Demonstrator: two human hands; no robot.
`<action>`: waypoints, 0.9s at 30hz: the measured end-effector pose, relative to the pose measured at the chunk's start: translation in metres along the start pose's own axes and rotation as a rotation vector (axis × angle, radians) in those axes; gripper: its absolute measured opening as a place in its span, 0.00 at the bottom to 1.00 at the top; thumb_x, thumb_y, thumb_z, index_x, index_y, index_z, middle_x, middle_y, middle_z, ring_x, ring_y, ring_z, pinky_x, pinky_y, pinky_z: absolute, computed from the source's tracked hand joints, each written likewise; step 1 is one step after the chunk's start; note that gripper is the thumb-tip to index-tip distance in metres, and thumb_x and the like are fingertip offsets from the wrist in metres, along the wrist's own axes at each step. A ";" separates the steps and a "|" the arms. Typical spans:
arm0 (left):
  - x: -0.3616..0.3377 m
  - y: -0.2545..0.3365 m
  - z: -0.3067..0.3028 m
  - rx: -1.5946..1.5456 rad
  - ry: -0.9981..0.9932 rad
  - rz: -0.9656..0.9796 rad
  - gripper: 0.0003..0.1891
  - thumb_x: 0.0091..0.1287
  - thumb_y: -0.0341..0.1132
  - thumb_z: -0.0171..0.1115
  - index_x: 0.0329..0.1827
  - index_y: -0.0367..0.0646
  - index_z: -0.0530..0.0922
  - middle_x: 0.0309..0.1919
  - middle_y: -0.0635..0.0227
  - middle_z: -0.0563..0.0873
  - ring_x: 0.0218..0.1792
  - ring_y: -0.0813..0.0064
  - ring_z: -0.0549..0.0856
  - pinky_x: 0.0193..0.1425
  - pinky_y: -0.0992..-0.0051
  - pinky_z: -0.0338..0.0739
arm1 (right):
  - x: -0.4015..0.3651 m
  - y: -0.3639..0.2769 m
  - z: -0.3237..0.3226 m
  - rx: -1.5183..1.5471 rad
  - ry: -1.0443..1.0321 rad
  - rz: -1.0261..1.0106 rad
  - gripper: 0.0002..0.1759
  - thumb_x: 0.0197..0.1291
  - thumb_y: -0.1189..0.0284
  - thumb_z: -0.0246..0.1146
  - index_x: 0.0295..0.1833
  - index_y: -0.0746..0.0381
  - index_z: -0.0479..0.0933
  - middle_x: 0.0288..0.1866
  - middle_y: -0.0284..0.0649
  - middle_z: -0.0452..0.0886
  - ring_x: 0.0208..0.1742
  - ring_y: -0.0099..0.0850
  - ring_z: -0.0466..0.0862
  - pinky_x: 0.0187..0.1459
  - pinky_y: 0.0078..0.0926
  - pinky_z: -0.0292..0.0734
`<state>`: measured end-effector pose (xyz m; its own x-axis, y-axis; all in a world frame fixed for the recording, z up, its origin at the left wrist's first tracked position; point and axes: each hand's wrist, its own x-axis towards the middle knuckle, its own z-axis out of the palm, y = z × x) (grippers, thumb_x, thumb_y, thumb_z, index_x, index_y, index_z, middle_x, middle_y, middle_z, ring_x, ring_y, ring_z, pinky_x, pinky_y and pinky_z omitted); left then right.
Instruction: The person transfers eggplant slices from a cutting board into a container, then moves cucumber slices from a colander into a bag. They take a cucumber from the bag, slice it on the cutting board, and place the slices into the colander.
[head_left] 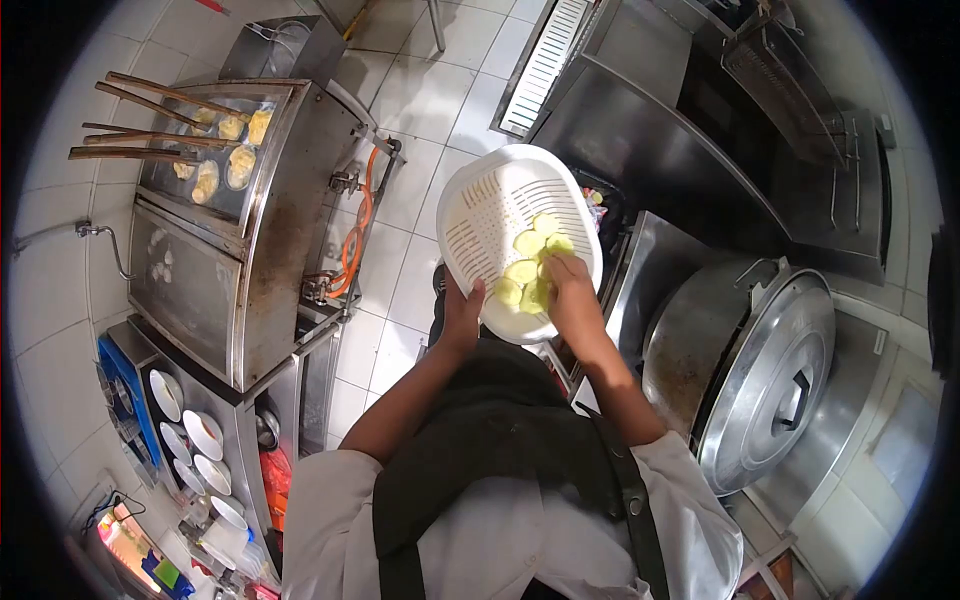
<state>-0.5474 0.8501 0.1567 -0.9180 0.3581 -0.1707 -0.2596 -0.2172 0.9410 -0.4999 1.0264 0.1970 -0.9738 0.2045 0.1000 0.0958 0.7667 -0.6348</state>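
Note:
A white plastic colander (470, 195) with slotted sides is tilted in front of my body. My left hand (463, 318) grips its near left rim, with the thumb on the inside. Several thin, round, pale yellow-green vegetable slices (522, 271) lie in its near right part. My right hand (574, 295) reaches in over the right rim, fingers bent and closed on some of these slices. The fingertips are partly hidden, so how many slices they hold cannot be made out.
To the left stands a steel boiling station (270, 170) with noodle portions and wooden chopsticks (165, 140). Bowls (205, 435) sit on the lower left counter. At right is a large pot (690, 335) with its metal lid (775, 385) leaning. An orange hose (362, 225) hangs by the station.

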 end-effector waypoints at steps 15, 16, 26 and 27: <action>0.003 -0.004 -0.003 0.045 0.033 0.034 0.33 0.69 0.27 0.49 0.73 0.39 0.44 0.65 0.56 0.64 0.65 0.66 0.66 0.68 0.68 0.60 | 0.014 0.020 -0.069 -0.004 0.276 0.044 0.17 0.46 0.82 0.68 0.45 0.64 0.79 0.40 0.44 0.82 0.42 0.35 0.82 0.44 0.29 0.75; 0.004 -0.009 -0.006 0.046 0.040 0.036 0.33 0.69 0.28 0.49 0.73 0.39 0.44 0.65 0.56 0.64 0.65 0.66 0.66 0.68 0.68 0.60 | 0.019 0.008 -0.074 -0.092 0.297 -0.023 0.18 0.46 0.82 0.68 0.46 0.64 0.79 0.42 0.44 0.82 0.43 0.36 0.82 0.45 0.29 0.75; -0.001 -0.010 0.002 0.140 0.031 0.087 0.36 0.70 0.29 0.50 0.74 0.38 0.39 0.66 0.54 0.62 0.65 0.65 0.66 0.68 0.68 0.62 | -0.004 -0.024 0.046 0.028 -0.139 -0.079 0.07 0.50 0.79 0.58 0.35 0.70 0.76 0.37 0.55 0.78 0.41 0.54 0.78 0.46 0.45 0.73; -0.002 -0.011 0.000 0.129 0.037 0.063 0.36 0.70 0.29 0.50 0.74 0.38 0.39 0.67 0.53 0.62 0.65 0.65 0.66 0.68 0.68 0.62 | -0.007 -0.022 0.048 0.092 -0.174 -0.070 0.07 0.49 0.78 0.55 0.33 0.70 0.74 0.35 0.55 0.78 0.39 0.54 0.77 0.44 0.46 0.73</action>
<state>-0.5426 0.8521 0.1467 -0.9423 0.3130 -0.1190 -0.1630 -0.1185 0.9795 -0.5048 0.9793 0.1737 -0.9991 0.0381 0.0176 0.0149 0.7146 -0.6994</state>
